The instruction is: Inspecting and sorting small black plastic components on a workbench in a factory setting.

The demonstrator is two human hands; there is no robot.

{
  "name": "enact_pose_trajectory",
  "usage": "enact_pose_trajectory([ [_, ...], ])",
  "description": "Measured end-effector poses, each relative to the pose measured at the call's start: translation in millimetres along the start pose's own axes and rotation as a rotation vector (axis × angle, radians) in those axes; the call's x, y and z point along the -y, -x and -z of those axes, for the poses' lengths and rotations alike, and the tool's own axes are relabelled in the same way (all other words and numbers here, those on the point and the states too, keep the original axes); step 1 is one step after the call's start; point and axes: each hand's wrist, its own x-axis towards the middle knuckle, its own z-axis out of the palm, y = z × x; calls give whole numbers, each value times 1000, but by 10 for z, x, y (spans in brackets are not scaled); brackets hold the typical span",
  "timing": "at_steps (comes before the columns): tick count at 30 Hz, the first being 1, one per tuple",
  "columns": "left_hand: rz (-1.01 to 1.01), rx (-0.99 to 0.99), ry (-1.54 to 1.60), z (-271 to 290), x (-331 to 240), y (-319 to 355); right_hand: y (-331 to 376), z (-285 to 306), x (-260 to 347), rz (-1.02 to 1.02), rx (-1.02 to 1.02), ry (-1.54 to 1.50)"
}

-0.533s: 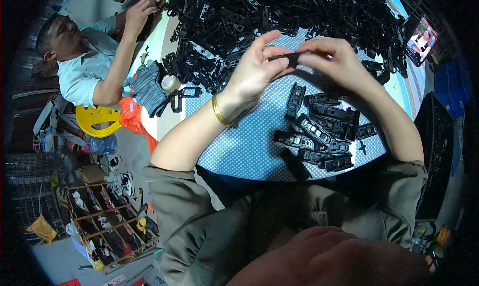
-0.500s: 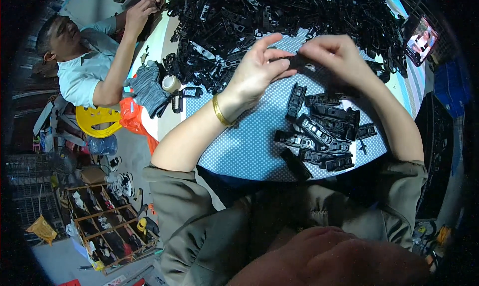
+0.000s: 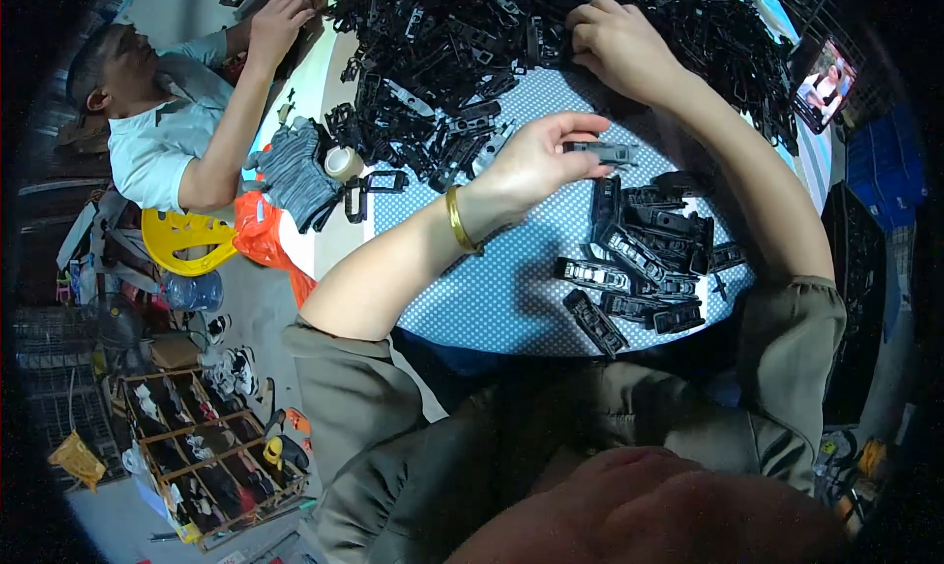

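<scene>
My left hand (image 3: 536, 166) is above the dotted cloth, with a small black plastic part (image 3: 612, 154) pinched between thumb and fingers. Farther off, my right hand (image 3: 621, 51) reaches to the near edge of a large heap of black plastic parts (image 3: 442, 43). Its fingers are curled down and their tips are hidden, so I cannot make out what they grip. Nearer to me on the cloth lies a loose group of similar black parts (image 3: 644, 259), some showing shiny metal-like pieces. One such part (image 3: 595, 323) rests near the table's front edge.
A tape roll (image 3: 342, 163) and grey knitted gloves (image 3: 295, 171) lie at the table's left, above an orange bag (image 3: 264, 235). Another person (image 3: 162, 131) works with their hands beyond a yellow stool (image 3: 187, 239). A lit phone screen (image 3: 826, 84) stands at the far right.
My hands, close together before, are now apart. The right hand has moved away to the heap; the left has shifted right and nearer, holding the black part.
</scene>
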Motion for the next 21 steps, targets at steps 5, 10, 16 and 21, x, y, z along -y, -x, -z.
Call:
enact_pose_trajectory([
  [5,43,-85,310,62,-35,-23,253,281,-114,35,-209,-389],
  [10,-35,-125,404,110,-30,-16,556,528,248,9,-32,-679],
  [16,-21,-121,343,36,-20,-27,632,514,324,48,-30,-543],
  [21,-35,-158,254,4,-39,-17,657,464,334,76,-130,-569],
])
